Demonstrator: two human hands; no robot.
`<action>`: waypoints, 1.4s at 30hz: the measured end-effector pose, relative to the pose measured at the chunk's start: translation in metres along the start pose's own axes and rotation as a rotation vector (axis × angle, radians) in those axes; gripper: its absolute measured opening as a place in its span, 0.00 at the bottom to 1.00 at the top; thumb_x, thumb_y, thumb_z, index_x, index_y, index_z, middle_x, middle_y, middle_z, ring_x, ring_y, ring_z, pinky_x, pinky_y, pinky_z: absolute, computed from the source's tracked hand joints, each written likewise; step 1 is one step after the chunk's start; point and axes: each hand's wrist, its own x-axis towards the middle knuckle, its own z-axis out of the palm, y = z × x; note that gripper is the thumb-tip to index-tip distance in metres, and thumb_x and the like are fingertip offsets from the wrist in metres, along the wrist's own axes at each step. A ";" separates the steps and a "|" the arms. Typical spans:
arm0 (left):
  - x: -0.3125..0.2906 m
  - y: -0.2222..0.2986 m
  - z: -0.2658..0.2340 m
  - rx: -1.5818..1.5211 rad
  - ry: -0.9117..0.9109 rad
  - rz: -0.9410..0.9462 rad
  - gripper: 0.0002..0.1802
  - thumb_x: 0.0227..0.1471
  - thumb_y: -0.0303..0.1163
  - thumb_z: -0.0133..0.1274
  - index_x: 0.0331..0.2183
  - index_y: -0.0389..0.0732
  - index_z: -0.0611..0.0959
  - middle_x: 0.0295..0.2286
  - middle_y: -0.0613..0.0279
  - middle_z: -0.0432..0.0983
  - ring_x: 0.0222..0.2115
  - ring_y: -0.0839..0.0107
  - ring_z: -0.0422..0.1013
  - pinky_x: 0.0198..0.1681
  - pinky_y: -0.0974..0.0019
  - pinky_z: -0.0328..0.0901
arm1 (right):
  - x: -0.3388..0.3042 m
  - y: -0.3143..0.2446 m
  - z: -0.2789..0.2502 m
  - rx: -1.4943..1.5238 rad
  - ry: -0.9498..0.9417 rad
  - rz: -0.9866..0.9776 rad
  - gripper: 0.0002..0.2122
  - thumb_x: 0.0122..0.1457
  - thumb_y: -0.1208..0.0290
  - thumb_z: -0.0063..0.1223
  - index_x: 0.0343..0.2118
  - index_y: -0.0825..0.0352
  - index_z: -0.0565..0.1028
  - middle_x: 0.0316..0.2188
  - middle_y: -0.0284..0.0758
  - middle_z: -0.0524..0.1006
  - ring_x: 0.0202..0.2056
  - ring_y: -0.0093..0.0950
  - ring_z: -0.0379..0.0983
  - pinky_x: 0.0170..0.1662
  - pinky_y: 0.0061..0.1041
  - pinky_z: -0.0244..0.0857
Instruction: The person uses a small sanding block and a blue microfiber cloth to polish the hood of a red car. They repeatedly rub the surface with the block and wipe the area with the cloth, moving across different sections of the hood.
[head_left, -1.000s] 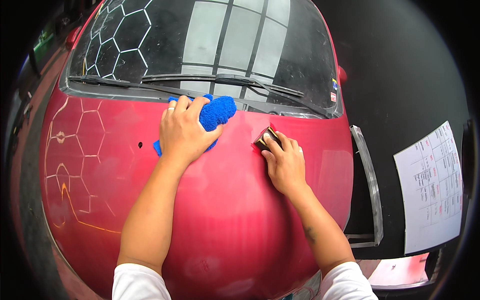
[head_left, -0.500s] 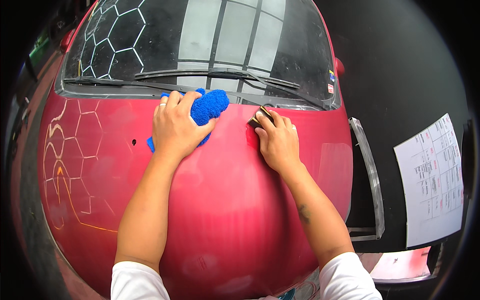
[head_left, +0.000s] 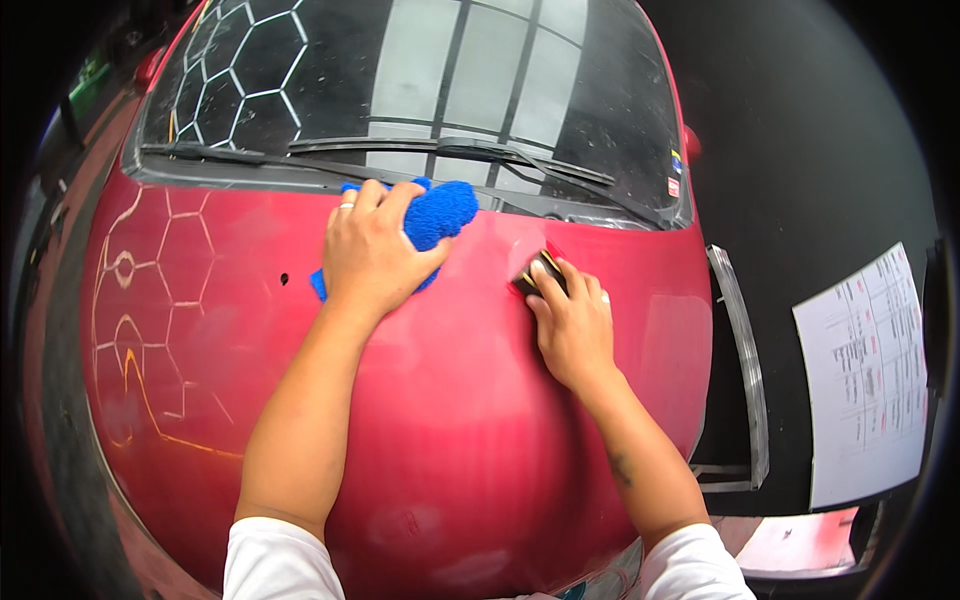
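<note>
A red car hood (head_left: 450,400) spreads out below me, its paint dull and hazy in patches. My left hand (head_left: 375,245) is closed on a fluffy blue microfibre cloth (head_left: 442,212), pressed to the hood near its windshield edge. Farther right, my right hand (head_left: 572,315) grips a small black block (head_left: 540,272) with yellowish edges. The block lies against the paint, and a glossier, wet-looking red streak shows around it. The block's underside is hidden.
Black wipers (head_left: 450,150) lie across the base of the windshield (head_left: 340,90). A small dark hole (head_left: 284,280) pierces the hood at left. On the right, a paper chart (head_left: 865,385) hangs on the dark wall (head_left: 790,130), beside a clear strip-like frame (head_left: 740,360).
My right hand has drawn the block down the hood toward me, turning it slightly. My left hand keeps its hold on the cloth. The whole view has shifted slightly.
</note>
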 end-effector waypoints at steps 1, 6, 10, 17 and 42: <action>-0.001 0.000 0.000 0.002 0.006 0.005 0.34 0.47 0.51 0.82 0.54 0.48 0.92 0.46 0.55 0.83 0.51 0.48 0.81 0.57 0.43 0.76 | -0.001 0.001 0.001 -0.013 -0.024 -0.015 0.21 0.74 0.64 0.66 0.67 0.57 0.83 0.66 0.48 0.81 0.63 0.52 0.78 0.63 0.55 0.73; -0.002 0.000 -0.002 -0.010 -0.011 0.001 0.34 0.47 0.51 0.82 0.53 0.49 0.92 0.46 0.56 0.83 0.51 0.50 0.80 0.57 0.45 0.75 | 0.000 0.005 0.005 0.006 0.093 -0.040 0.21 0.73 0.65 0.66 0.68 0.57 0.83 0.67 0.49 0.81 0.63 0.53 0.78 0.62 0.57 0.73; 0.000 0.000 -0.002 -0.008 -0.006 -0.004 0.34 0.47 0.51 0.82 0.53 0.49 0.92 0.44 0.57 0.83 0.50 0.50 0.80 0.57 0.44 0.76 | -0.004 0.004 0.003 -0.032 -0.129 0.055 0.21 0.74 0.65 0.66 0.68 0.56 0.83 0.68 0.48 0.81 0.64 0.53 0.78 0.63 0.58 0.73; -0.001 0.000 -0.003 -0.007 0.003 -0.001 0.34 0.47 0.51 0.83 0.53 0.49 0.92 0.46 0.57 0.84 0.51 0.49 0.80 0.57 0.44 0.76 | 0.001 0.007 0.003 0.022 0.024 0.010 0.22 0.73 0.65 0.67 0.68 0.56 0.83 0.67 0.50 0.81 0.63 0.54 0.78 0.63 0.58 0.73; 0.000 0.001 -0.002 0.007 -0.008 -0.002 0.36 0.47 0.51 0.83 0.55 0.48 0.92 0.47 0.54 0.83 0.50 0.48 0.81 0.56 0.43 0.76 | -0.006 -0.003 -0.004 -0.029 -0.177 0.006 0.23 0.73 0.66 0.67 0.69 0.59 0.82 0.69 0.46 0.81 0.64 0.50 0.78 0.65 0.53 0.73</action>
